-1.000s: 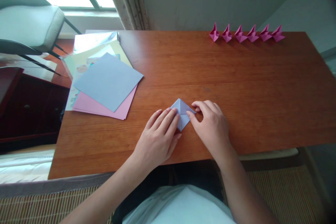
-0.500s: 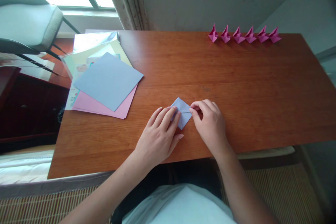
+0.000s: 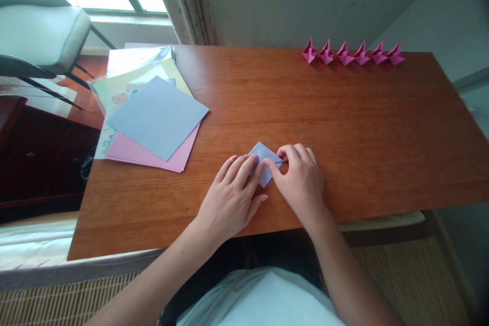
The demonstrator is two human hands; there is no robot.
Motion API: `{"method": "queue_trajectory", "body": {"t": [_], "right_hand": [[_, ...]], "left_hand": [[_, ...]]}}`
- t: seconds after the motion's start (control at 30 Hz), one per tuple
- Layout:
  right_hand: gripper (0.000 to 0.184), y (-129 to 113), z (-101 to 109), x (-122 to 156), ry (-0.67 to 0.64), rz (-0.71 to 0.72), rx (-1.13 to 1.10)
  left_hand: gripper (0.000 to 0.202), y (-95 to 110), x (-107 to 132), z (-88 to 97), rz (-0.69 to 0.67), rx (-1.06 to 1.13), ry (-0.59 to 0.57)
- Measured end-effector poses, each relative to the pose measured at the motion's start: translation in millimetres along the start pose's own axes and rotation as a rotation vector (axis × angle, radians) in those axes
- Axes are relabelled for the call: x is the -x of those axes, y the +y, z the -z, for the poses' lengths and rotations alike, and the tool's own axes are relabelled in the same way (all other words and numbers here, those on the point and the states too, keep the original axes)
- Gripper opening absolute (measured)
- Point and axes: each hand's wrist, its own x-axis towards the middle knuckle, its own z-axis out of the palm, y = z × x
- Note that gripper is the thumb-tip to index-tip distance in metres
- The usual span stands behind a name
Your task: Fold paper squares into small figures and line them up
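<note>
A small light-blue folded paper [image 3: 263, 152], diamond-shaped with creases, lies on the wooden table in front of me. Over its left part rests my left hand [image 3: 231, 196], fingers stretched out flat and thumb out to the side, touching the sheet. At the right corner is my right hand [image 3: 300, 175], bent fingers by that corner and thumb reaching over the paper's middle. The paper's left corner is hidden beneath my left fingers.
Further left, a large blue sheet [image 3: 158, 117] lies over pink sheets [image 3: 153, 155] and a clear packet [image 3: 103, 94]. Several pink origami figures [image 3: 345, 55] stand in a row along the far edge of the table [image 3: 244, 86]. A chair [image 3: 42, 30] is beyond the left side.
My right thumb has slid left from the paper's right corner to its middle, near my left fingertips. My left hand stays in place.
</note>
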Motion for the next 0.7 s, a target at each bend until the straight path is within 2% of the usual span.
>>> {"method": "queue_trajectory", "body": {"t": [0.17,0.33,0.7], "right_hand": [[0.019,-5.2,-2.0,1.0,0.014,-0.022,0.010],[0.007,5.2,0.0,2.3,-0.003,0.016,-0.132],[0.016,17.3,5.1,2.7,-0.046,0.053,-0.275]], "left_hand": [[0.059,-0.1,0.0,-1.5,-0.007,0.002,0.016],[0.059,-0.4,0.1,-1.4,-0.008,-0.007,0.013],[0.058,-0.4,0.0,-0.2,-0.010,-0.005,0.015]]}}
